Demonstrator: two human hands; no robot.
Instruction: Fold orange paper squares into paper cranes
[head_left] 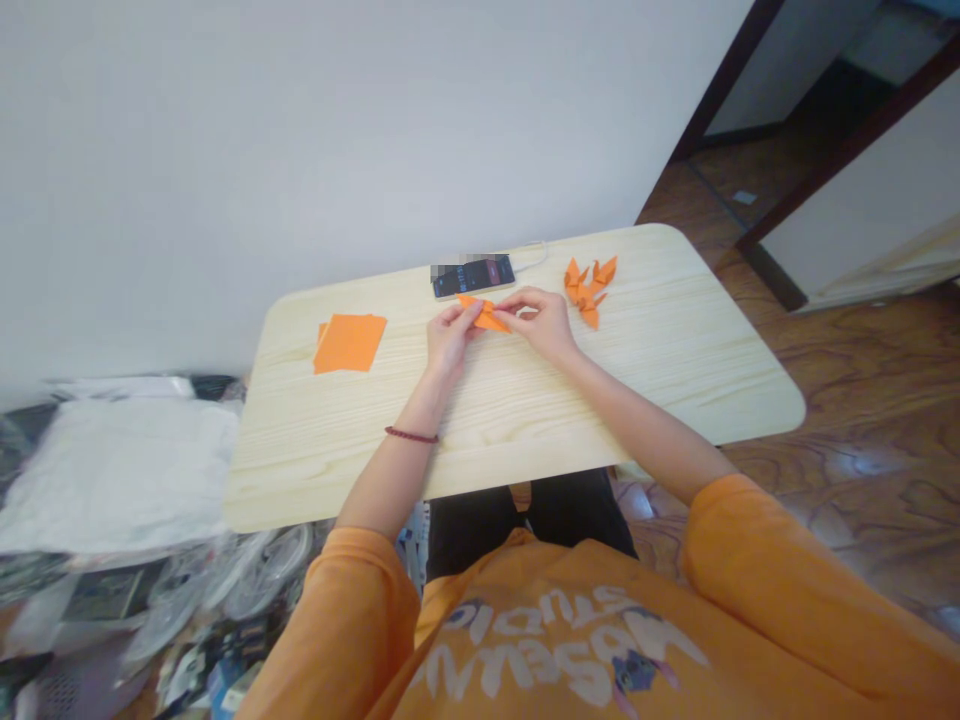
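Note:
Between my two hands is a small folded piece of orange origami paper, held just above the middle of the table. My left hand pinches its left side between thumb and fingers. The fingertips of my right hand are closed on its right side. Several finished orange paper cranes sit in a cluster to the right of my right hand. Off to the left lies a small stack of square orange paper sheets.
A phone with a lit screen lies just beyond my hands, a white cable running from its right end. A pale wall stands behind the table. White bags and clutter are on the left; a doorway opens at upper right.

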